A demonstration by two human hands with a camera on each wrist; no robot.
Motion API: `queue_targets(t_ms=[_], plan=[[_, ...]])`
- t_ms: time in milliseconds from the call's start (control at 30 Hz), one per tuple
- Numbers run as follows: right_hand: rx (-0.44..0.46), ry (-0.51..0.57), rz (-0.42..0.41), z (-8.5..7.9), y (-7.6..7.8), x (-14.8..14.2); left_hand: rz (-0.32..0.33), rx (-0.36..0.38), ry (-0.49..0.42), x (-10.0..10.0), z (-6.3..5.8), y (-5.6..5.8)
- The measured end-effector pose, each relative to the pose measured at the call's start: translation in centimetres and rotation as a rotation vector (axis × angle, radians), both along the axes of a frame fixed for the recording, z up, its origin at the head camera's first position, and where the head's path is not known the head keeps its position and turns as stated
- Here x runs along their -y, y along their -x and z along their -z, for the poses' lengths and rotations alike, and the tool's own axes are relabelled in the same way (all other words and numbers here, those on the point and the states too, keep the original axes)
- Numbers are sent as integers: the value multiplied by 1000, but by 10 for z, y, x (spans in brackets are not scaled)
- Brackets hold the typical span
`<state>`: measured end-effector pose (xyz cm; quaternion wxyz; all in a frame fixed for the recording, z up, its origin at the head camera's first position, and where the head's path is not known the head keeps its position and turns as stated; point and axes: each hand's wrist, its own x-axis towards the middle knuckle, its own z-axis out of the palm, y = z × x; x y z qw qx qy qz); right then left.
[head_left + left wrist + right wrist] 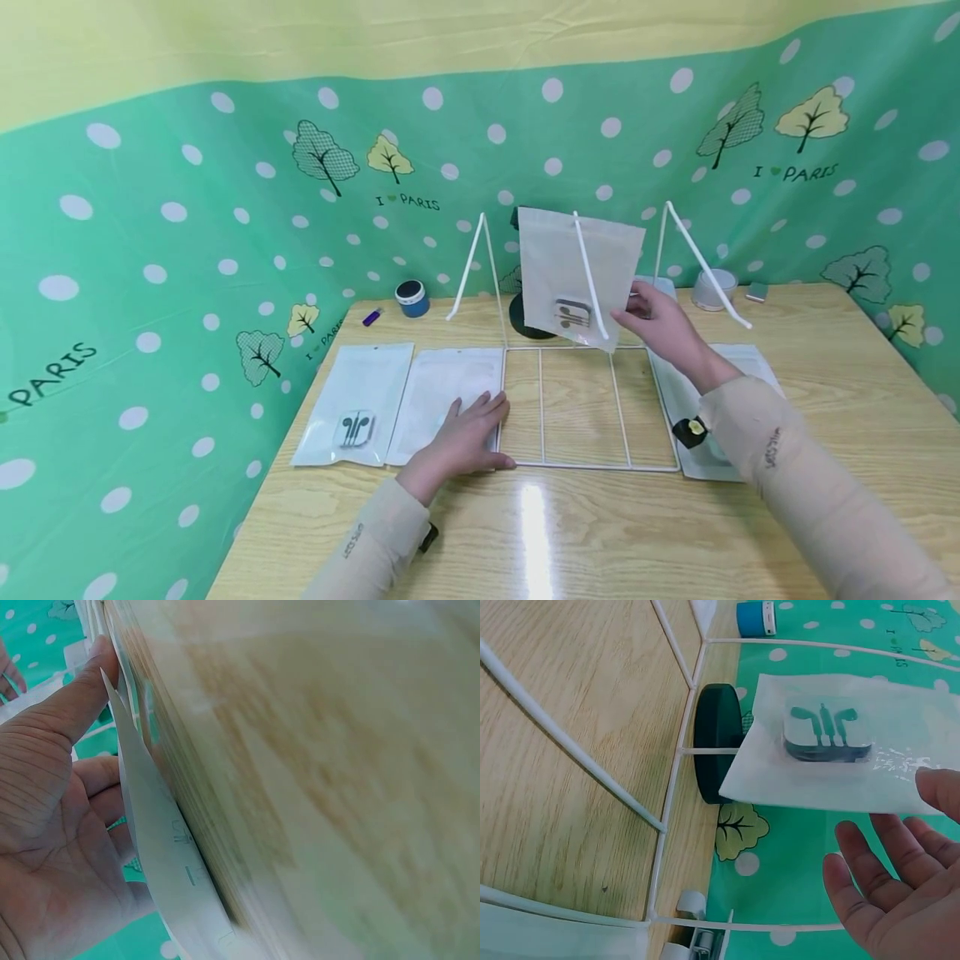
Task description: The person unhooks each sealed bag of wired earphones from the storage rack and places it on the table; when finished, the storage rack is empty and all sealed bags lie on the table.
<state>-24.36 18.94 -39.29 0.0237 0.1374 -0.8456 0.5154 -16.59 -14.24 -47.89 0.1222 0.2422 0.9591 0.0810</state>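
A white zip pouch [551,258] with a pair of wired earphones in a clear case [826,735] hangs at the middle prong [590,271] of a white wire rack [585,467]. My right hand [663,329] pinches the pouch's right edge, thumb in front and fingertips partly hidden behind it. My left hand [465,433] rests with spread fingers over another white pouch [442,375], at the rack's left base wire; the left wrist view shows the thumb [86,690] along the wire.
Left lies another pouch with earphones [367,367]; further pouches [750,367] lie right of the rack. Behind stand a blue round speaker [412,300], a purple USB stick [372,317], a black round base [525,321] and a clear jar [712,292]. Two outer prongs [708,271] stick out forward.
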Motion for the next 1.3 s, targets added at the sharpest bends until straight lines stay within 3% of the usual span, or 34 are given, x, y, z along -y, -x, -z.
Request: queue_targets(t_ms=[533,733,900,1300], plan=[[-113,-63,22,-4,-5,0,-13,17,-13,-2,-2,-2],[-124,-47,3,-5,-18,-6,-24,18,-12,-3,-2,-3],[-199,-76,-5,-4,-30,-14,-25,10,-8,-4,-3,-3],[-249,-64,-50,-2,-71,-27,-3,-7,-12,-3,-5,-7]])
